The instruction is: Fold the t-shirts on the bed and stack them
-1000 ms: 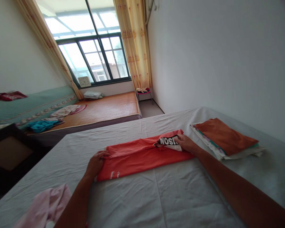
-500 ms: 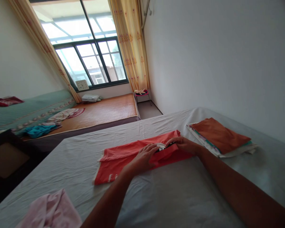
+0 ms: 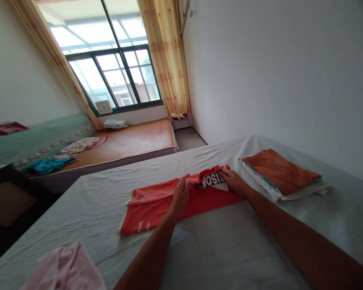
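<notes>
A folded red garment [image 3: 160,203] lies lengthwise across the pale sheet, with small white lettering near its left end. At its upper right, a turned-up part shows a black-and-white panel with large letters [image 3: 212,180]. My right hand [image 3: 235,183] is closed on the edge beside this panel, thumb and fingers pinching the cloth. My left hand [image 3: 180,196] is at the middle of the garment, on edge, its fingertips at the raised fold; part of its grip is hidden.
To the right lies a stack of folded cloths [image 3: 286,171], rust-orange on top. Crumpled pink cloth [image 3: 66,268] sits at the near left. Beyond the sheet-covered surface [image 3: 109,209] are a mat-covered bed [image 3: 139,139], a dark piece of furniture [image 3: 15,205] and a wall on the right.
The garment's upper right part has been turned up, showing more of the lettered panel. My left hand has shifted slightly left and tipped upright; my right hand has moved a little to the right.
</notes>
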`<move>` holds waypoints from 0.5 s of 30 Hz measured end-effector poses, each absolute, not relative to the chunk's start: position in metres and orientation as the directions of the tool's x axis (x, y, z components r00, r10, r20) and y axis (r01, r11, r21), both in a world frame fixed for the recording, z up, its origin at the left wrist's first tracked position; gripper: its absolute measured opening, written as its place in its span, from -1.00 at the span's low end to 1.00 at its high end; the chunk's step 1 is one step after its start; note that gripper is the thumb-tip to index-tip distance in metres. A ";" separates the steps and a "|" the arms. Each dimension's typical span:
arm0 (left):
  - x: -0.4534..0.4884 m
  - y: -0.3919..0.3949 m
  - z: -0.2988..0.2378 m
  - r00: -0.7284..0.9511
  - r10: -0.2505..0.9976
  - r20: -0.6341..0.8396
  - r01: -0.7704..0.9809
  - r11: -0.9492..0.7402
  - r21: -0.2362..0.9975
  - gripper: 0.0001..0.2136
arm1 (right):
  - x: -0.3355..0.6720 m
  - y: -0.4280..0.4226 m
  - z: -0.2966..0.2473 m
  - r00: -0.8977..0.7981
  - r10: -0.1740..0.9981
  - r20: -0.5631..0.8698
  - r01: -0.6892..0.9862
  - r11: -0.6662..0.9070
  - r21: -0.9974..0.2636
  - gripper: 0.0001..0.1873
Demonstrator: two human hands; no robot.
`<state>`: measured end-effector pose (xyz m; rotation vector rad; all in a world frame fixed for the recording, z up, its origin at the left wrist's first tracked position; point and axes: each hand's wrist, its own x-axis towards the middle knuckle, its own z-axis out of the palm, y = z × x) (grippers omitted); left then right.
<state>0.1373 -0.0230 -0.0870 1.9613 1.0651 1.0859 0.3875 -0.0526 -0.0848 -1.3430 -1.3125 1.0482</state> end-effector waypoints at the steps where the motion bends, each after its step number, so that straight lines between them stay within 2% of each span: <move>1: 0.138 -0.022 -0.089 0.336 0.878 0.341 0.330 -0.449 0.831 -0.63 | 0.388 -0.050 -0.089 0.119 0.991 0.056 0.267 0.022 -0.963 -0.64; 3: 0.139 -0.022 -0.092 0.377 0.870 0.318 0.340 -0.449 0.826 -0.56 | 0.389 -0.046 -0.093 0.154 0.984 0.088 0.401 0.020 -0.916 -0.65; 5: 0.141 -0.023 -0.093 0.402 0.861 0.312 0.351 -0.460 0.816 -0.47 | 0.388 -0.046 -0.093 0.100 0.987 0.122 0.490 0.057 -0.870 -0.65; 9: 0.146 -0.024 -0.094 0.385 0.861 0.333 0.379 -0.476 0.794 -0.45 | 0.388 -0.047 -0.092 -0.017 0.971 0.239 0.585 0.203 -0.785 -0.64; 12: 0.147 -0.026 -0.093 0.389 0.854 0.345 0.482 -0.508 0.714 -0.49 | 0.391 -0.049 -0.093 0.078 0.968 0.239 0.686 0.122 -0.718 -0.54; 15: 0.148 -0.033 -0.089 0.398 0.816 0.418 0.601 -0.577 0.554 -0.61 | 0.390 -0.055 -0.089 0.139 0.945 0.297 0.858 0.036 -0.513 -0.46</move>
